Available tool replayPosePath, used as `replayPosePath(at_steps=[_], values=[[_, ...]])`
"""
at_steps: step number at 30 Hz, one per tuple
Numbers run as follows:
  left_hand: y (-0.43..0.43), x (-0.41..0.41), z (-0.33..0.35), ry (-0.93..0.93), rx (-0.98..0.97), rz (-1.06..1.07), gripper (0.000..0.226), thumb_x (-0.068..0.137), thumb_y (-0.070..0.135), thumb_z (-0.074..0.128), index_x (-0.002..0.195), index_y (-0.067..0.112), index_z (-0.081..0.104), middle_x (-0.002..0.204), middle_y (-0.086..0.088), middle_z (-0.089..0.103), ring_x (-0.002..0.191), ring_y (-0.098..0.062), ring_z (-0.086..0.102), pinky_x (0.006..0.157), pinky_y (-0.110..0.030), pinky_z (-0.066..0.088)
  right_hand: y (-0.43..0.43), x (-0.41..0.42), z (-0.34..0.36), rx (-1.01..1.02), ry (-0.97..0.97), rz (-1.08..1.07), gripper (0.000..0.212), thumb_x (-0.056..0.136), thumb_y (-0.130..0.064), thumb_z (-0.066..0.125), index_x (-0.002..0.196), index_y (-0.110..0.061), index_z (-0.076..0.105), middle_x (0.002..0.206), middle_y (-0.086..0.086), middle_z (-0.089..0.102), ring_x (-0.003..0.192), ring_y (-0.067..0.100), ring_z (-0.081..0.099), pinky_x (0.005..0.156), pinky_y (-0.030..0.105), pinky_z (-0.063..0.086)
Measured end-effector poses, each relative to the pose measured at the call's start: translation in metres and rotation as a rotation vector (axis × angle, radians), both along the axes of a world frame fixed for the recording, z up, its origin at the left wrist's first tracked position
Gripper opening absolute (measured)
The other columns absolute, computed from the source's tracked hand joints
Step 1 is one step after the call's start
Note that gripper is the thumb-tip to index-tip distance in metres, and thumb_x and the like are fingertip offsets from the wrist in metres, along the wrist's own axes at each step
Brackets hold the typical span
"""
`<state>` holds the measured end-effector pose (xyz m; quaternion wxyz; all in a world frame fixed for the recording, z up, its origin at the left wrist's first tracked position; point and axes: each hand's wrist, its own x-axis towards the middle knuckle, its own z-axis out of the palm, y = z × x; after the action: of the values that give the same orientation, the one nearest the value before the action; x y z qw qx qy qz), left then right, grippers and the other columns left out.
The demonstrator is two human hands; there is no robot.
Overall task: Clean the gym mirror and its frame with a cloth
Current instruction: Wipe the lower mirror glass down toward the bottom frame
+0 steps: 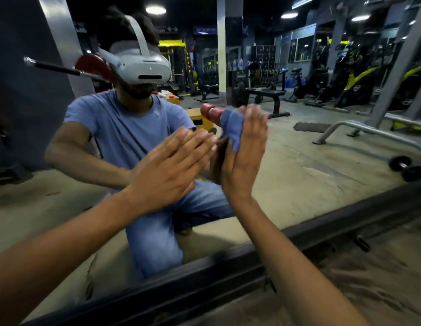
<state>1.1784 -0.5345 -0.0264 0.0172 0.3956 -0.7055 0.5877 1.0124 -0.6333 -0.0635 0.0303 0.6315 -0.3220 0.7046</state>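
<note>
A large gym mirror (310, 149) fills the view, with its dark frame (228, 274) running along the bottom edge by the floor. My right hand (244, 156) presses a bunched blue cloth (231, 128) flat against the glass, fingers straight and pointing up. My left hand (167, 170) lies flat on the glass just left of it, fingers straight and touching the mirror. The reflection shows a kneeling person in a blue shirt and jeans wearing a white headset.
The dusty floor (369, 278) lies below the frame at the lower right. Reflected in the glass are a weight bench (263, 95), a dumbbell (406, 168), a metal rack base (369, 130), a wooden box (200, 118) and yellow machines.
</note>
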Motion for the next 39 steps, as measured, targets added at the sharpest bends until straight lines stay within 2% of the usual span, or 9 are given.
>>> replayPosePath(at_steps=[3,5,9,15,18,22,27,33,39], values=[[0.003,0.005,-0.019,0.02,0.019,-0.016,0.068,0.107,0.02,0.035,0.166,-0.006,0.015,0.175,-0.024,0.011,0.163,-0.041,0.013,0.131,-0.06,0.015,0.027,0.006,-0.097,0.044,0.18,0.05,0.06,0.108,-0.024,0.041,0.159,0.006,0.031,0.17,0.02,0.025,0.16,0.037,0.016,0.128,0.061,0.019],[0.001,0.007,-0.032,-0.001,0.036,-0.049,0.062,0.111,0.016,0.034,0.166,-0.006,0.014,0.175,-0.024,0.012,0.163,-0.04,0.014,0.131,-0.059,0.015,0.034,-0.001,-0.147,0.192,0.078,0.046,0.061,0.111,-0.028,0.04,0.162,0.002,0.027,0.174,0.012,0.019,0.162,0.031,0.014,0.125,0.063,0.023],[-0.004,0.007,-0.066,-0.061,0.102,-0.121,0.052,0.114,0.006,0.029,0.165,-0.002,0.024,0.174,-0.02,0.024,0.161,-0.035,0.023,0.133,-0.053,0.01,0.019,0.003,-0.116,0.404,-0.309,0.041,0.063,0.112,-0.026,0.038,0.168,-0.01,0.012,0.177,0.001,0.005,0.163,0.018,0.003,0.131,0.053,0.013],[-0.007,-0.001,-0.087,-0.062,0.153,-0.073,0.054,0.113,0.008,0.016,0.165,-0.007,0.012,0.175,-0.026,0.01,0.162,-0.042,0.013,0.132,-0.057,0.013,0.036,0.023,-0.178,0.356,-0.189,0.089,0.065,0.111,-0.023,0.039,0.167,-0.012,0.011,0.177,-0.001,0.004,0.163,0.022,0.007,0.132,0.049,0.012],[-0.01,-0.004,-0.102,-0.082,0.203,-0.117,0.053,0.114,0.008,0.02,0.164,-0.008,0.017,0.173,-0.027,0.018,0.161,-0.042,0.02,0.129,-0.056,0.026,0.046,0.016,-0.24,0.586,-0.407,0.103,0.066,0.107,-0.026,0.04,0.167,-0.011,0.015,0.176,-0.002,0.009,0.162,0.013,0.009,0.131,0.045,0.014],[-0.01,-0.011,-0.13,-0.103,0.281,-0.116,0.057,0.111,0.011,0.021,0.165,-0.007,0.018,0.172,-0.026,0.022,0.161,-0.042,0.02,0.13,-0.056,0.019,0.012,0.004,-0.204,0.705,-0.772,0.025,0.068,0.105,-0.037,0.038,0.165,-0.008,0.021,0.175,0.006,0.016,0.161,0.017,0.016,0.129,0.029,0.014],[-0.01,-0.011,-0.136,-0.124,0.307,-0.089,0.064,0.107,0.016,0.015,0.164,-0.01,0.008,0.173,-0.029,0.013,0.162,-0.044,0.013,0.131,-0.056,0.014,0.022,0.004,-0.222,0.575,-0.558,0.021,0.061,0.113,-0.028,0.041,0.168,-0.019,0.015,0.175,-0.011,0.008,0.161,0.005,0.009,0.13,0.027,0.014],[-0.017,-0.021,-0.121,-0.15,0.258,-0.159,0.055,0.105,0.011,0.041,0.157,-0.006,0.041,0.16,-0.026,0.046,0.149,-0.04,0.044,0.13,-0.054,0.021,-0.004,-0.008,-0.183,0.724,-0.871,-0.051,0.065,0.106,-0.036,0.036,0.165,-0.011,0.023,0.174,0.007,0.019,0.16,0.02,0.018,0.129,0.043,0.019],[-0.037,-0.045,-0.038,-0.014,0.146,-0.183,0.054,0.107,0.022,0.05,0.157,0.003,0.044,0.164,-0.021,0.043,0.154,-0.038,0.039,0.129,-0.058,0.022,0.01,0.002,-0.123,0.366,-0.426,0.1,0.061,0.114,-0.027,0.038,0.166,-0.028,0.007,0.173,-0.015,0.003,0.16,0.002,0.002,0.132,0.029,0.006]])
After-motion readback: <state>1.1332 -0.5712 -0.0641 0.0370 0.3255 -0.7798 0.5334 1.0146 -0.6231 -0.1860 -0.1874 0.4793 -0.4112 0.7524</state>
